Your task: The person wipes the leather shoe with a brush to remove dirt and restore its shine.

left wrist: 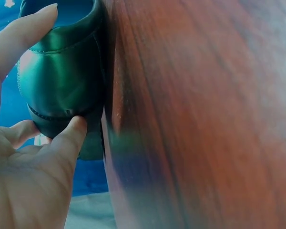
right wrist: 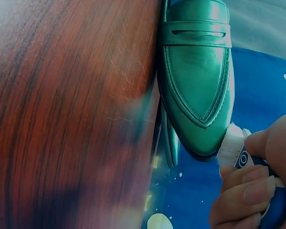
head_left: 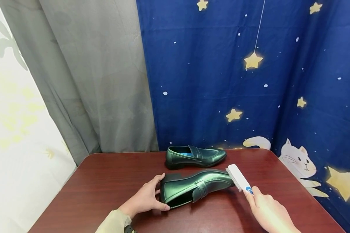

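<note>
A dark green leather loafer (head_left: 182, 189) lies on its side, its opening facing me and its toe pointing right. My left hand (head_left: 147, 197) grips it by the heel; in the left wrist view the thumb lies at the collar and other fingers press around the heel (left wrist: 62, 81). In my right hand (head_left: 269, 210) is a white-bristled brush (head_left: 238, 177) with a white back and blue marking. Its bristles meet the shoe's toe, and the right wrist view shows the bristles (right wrist: 230, 145) against the toe's edge, with my fingers curled round the handle.
The matching loafer (head_left: 211, 157) stands upright behind, near the back edge of the reddish-brown wooden table (head_left: 105, 181). Beyond the table hang a grey curtain (head_left: 110, 81) and a blue star-patterned curtain (head_left: 204, 81).
</note>
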### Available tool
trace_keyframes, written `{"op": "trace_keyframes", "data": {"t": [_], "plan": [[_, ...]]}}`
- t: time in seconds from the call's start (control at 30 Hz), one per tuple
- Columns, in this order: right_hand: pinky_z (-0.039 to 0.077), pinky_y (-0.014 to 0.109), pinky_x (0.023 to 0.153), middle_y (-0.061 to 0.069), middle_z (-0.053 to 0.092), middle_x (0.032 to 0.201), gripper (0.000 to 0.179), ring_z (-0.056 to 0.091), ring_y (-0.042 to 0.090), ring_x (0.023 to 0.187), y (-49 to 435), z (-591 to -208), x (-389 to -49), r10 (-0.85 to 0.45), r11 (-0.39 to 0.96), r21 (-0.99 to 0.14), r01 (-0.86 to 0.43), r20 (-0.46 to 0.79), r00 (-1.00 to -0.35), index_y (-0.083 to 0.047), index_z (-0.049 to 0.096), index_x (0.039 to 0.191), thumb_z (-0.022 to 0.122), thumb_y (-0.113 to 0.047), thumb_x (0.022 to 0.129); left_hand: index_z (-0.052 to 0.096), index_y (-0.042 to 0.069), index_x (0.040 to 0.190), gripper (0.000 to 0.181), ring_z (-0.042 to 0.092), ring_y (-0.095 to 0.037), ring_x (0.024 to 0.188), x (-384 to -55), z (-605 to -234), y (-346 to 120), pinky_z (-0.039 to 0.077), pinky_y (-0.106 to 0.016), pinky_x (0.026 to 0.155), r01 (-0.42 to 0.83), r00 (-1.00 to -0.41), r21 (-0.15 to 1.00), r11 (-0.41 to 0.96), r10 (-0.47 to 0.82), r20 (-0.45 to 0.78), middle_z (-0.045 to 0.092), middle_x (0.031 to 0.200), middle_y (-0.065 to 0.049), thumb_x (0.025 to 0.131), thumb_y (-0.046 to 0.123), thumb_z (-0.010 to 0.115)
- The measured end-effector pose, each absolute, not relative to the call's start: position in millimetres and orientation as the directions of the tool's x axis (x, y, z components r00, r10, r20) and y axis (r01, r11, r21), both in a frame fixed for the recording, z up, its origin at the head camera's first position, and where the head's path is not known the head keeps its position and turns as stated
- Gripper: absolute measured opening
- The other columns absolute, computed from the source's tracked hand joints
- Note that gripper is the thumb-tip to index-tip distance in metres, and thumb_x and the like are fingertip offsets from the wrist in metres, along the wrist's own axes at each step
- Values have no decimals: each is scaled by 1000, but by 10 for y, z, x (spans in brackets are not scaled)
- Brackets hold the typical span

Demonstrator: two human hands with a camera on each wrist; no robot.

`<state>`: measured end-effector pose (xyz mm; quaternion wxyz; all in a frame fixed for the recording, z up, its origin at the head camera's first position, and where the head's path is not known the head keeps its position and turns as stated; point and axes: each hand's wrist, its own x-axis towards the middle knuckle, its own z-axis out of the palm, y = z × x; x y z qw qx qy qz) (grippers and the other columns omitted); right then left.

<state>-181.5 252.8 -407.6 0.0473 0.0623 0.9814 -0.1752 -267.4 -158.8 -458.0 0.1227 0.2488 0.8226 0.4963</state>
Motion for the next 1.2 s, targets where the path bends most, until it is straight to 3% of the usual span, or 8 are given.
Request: {"op": "trace_keyframes", "data": {"t": [0.37, 0.7, 0.93, 1.2], "plan": [[42, 42, 57, 6, 60, 75, 36, 53, 22, 63, 2334, -3997, -1806, 79, 932, -356, 65, 27, -996, -6, 57, 105, 51, -42, 104, 20, 4, 160, 119, 39, -36, 146, -2661, -4564, -1570, 49, -37, 104, 289, -851, 873, 394, 524, 45, 30, 161, -20, 70, 23, 95], [42, 43, 56, 7, 63, 77, 38, 56, 23, 65, 2316, -3984, -1810, 88, 932, -355, 67, 43, -995, -8, 57, 104, 51, -45, 104, 21, 5, 160, 118, 35, -39, 147, -2654, -4553, -1552, 49, -39, 104, 281, -856, 874, 397, 515, 42, 22, 164, -25, 69, 20, 95], [40, 41, 55, 6, 58, 72, 41, 53, 22, 61, 2357, -4017, -1819, 80, 931, -360, 59, 43, -996, -7, 56, 104, 47, -47, 105, 23, 4, 159, 116, 37, -40, 146, -2687, -4552, -1563, 51, -36, 102, 284, -854, 871, 400, 519, 40, 26, 163, -24, 70, 23, 95], [44, 41, 58, 9, 66, 83, 42, 56, 22, 65, 2442, -4039, -1870, 82, 916, -397, 63, 32, -996, -2, 52, 114, 50, -43, 105, 26, -2, 157, 109, 44, -38, 142, -2803, -4455, -1603, 53, -35, 99, 219, -856, 891, 398, 516, -21, 32, 162, -19, 74, 26, 92]]}}
